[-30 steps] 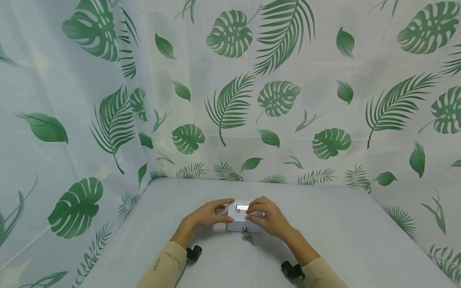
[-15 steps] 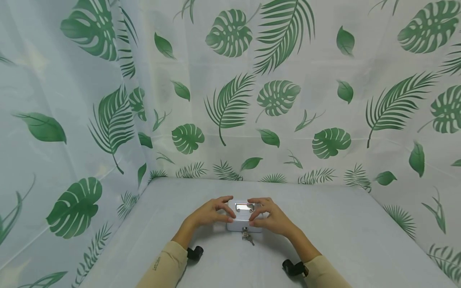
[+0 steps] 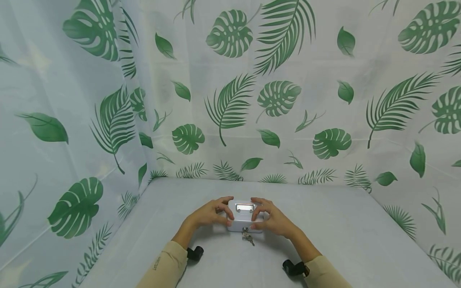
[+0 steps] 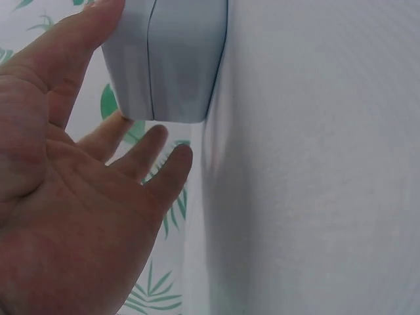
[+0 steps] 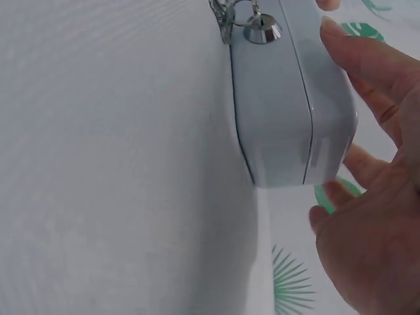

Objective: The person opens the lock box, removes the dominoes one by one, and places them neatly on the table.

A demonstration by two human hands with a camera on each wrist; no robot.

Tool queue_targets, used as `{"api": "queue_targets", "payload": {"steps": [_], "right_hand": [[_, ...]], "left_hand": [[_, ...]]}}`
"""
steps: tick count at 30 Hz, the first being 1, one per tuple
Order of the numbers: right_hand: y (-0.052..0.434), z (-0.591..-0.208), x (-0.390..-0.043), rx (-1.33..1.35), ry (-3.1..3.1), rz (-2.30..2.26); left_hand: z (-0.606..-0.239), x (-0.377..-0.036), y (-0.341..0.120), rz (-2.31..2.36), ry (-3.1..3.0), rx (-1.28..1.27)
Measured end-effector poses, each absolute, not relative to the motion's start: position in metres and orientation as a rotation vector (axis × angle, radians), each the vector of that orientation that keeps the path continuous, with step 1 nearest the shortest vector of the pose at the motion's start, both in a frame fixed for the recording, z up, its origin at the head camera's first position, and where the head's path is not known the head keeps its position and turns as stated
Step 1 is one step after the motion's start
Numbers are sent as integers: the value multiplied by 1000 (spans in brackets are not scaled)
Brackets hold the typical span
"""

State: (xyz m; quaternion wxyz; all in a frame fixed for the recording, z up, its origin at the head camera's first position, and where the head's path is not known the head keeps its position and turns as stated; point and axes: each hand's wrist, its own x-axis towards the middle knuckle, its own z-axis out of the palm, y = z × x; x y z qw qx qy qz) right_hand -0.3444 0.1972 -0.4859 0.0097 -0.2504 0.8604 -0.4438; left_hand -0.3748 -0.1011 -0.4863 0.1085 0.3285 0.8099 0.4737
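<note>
Two hands bracketed a small white cash box at lower centre of the head view.

The left hand (image 3: 208, 214) and right hand (image 3: 272, 218) each curled round an end of the cash box (image 3: 244, 219), thumbs near the front edge, fingertips over the lid. Even pressure from both sides, clear of the keys (image 3: 247, 237) hanging from the front lock, would likely suit lifting the lid. The box sat between the hands on the desk (image 3: 342, 232).
</note>
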Motion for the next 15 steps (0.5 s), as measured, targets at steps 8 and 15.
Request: {"api": "queue_targets", "payload": {"steps": [8, 15], "right_hand": [[204, -491, -349, -795, 2530, -1536], [210, -495, -352, -864, 2483, -1520]], "left_hand": [[-485, -372, -101, 1441, 2336, 933], [-487, -372, -101, 1457, 2306, 951]]}}
